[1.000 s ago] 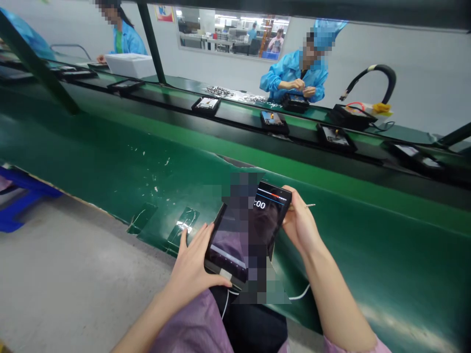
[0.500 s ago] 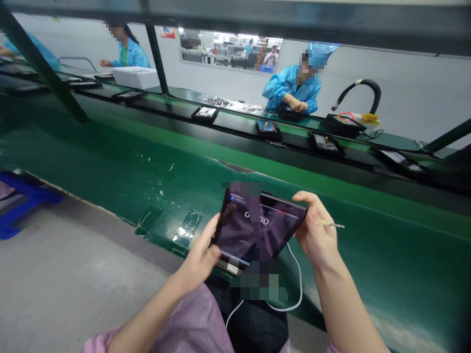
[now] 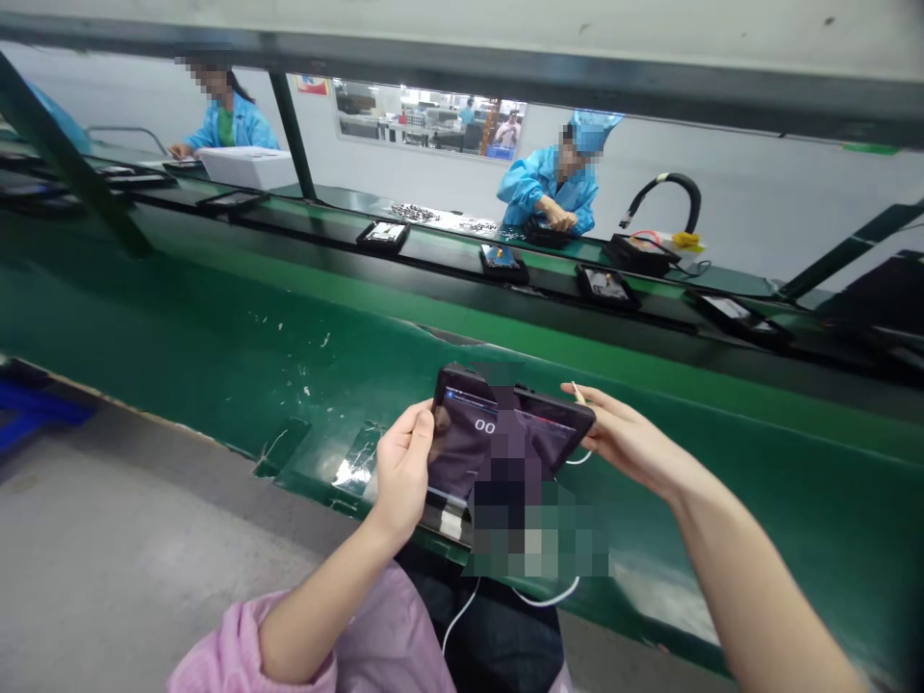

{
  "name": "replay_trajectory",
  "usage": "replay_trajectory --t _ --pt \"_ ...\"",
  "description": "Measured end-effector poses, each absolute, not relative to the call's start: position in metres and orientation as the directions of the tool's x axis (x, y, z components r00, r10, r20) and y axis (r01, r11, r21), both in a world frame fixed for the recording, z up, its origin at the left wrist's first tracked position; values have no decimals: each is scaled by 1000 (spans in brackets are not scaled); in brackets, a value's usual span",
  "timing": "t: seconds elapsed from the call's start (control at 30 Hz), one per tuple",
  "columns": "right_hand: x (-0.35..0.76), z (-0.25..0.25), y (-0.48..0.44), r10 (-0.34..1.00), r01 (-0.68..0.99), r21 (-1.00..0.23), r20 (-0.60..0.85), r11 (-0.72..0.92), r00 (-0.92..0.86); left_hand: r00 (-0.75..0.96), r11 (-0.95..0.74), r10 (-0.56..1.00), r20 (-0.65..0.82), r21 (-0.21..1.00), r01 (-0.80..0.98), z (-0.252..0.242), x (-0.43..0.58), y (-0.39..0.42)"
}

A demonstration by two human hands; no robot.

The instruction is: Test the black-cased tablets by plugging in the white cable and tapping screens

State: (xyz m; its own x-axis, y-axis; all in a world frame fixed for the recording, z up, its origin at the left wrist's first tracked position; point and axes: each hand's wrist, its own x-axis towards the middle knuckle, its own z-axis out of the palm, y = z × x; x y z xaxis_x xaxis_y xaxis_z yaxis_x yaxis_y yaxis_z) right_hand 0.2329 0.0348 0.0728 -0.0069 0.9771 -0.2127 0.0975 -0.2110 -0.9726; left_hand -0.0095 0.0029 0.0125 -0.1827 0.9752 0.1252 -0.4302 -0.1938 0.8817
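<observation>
A black tablet (image 3: 458,443) with a lit screen showing large white digits is tilted up above the near edge of the green bench. Pixelated patches hide its middle and lower right. My left hand (image 3: 405,462) is closed on its left side, thumb on the front edge. At the upper right corner is my right hand (image 3: 625,423), its fingers partly behind the tablet. A thin pale stick (image 3: 578,394) pokes up between those fingers; its exact kind is unclear. A white cable (image 3: 552,601) loops below the tablet, over my lap.
Beyond the green bench (image 3: 217,337) runs a conveyor line carrying several black trays (image 3: 606,286) with device parts. A co-worker (image 3: 552,183) in blue handles a dark item across it. A metal shelf beam (image 3: 462,82) spans overhead, with green posts (image 3: 293,135) below.
My right hand has turned flatter, and the stick now points up at the tablet's corner instead of out to the right. My left hand has slid higher along the left edge. The view has shifted slightly.
</observation>
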Motion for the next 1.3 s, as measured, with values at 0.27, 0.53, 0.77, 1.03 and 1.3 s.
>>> replay_trajectory --t 0.27,0.53,0.77,1.03,1.3 --pt "224 172 8 969 603 -759 202 247 -144 -237 -257 955 178 894 -368 7 -5 3" --pt "185 209 8 784 673 -403 306 620 -540 -224 -283 950 218 902 -325 -1 -12 0" --pt "182 211 13 740 659 -338 304 672 -599 -233 -296 944 233 912 -283 0 -17 -2" --pt "178 213 12 716 661 -274 256 698 -650 -235 -267 950 207 927 -263 0 -19 -1" --pt "172 198 11 781 659 -419 352 624 -516 -206 -263 956 208 920 -292 -4 -20 -1"
